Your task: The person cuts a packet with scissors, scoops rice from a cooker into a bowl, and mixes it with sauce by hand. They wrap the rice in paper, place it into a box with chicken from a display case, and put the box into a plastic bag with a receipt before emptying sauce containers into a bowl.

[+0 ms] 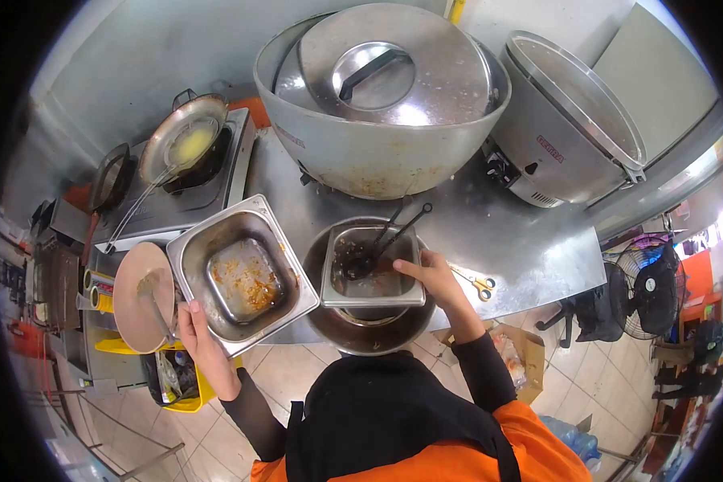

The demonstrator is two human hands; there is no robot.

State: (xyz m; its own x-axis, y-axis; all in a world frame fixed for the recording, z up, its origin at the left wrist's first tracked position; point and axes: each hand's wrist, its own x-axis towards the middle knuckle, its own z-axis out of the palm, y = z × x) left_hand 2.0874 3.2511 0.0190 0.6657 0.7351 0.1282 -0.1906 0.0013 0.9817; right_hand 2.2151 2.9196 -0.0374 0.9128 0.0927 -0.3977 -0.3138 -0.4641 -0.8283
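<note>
My left hand (206, 351) grips the lower left rim of an empty-looking square steel food pan (299, 265), tilted, with reddish-brown food residue on its bottom. My right hand (434, 277) is closed on the right side of a smaller steel pan (373, 301), thumb over the rim. In that pan lie black long-handled utensils (402, 229), their dark heads resting among food scraps. The smaller pan sits over a round steel bowl (337, 333), hiding much of its inside.
A large lidded pot (369, 157) and a rice cooker (566, 145) stand at the back of the steel table (506, 233). Scissors (484, 287) lie near its front edge. At left are a stove (237, 145) with pans and a pinkish bowl (128, 329) holding a utensil.
</note>
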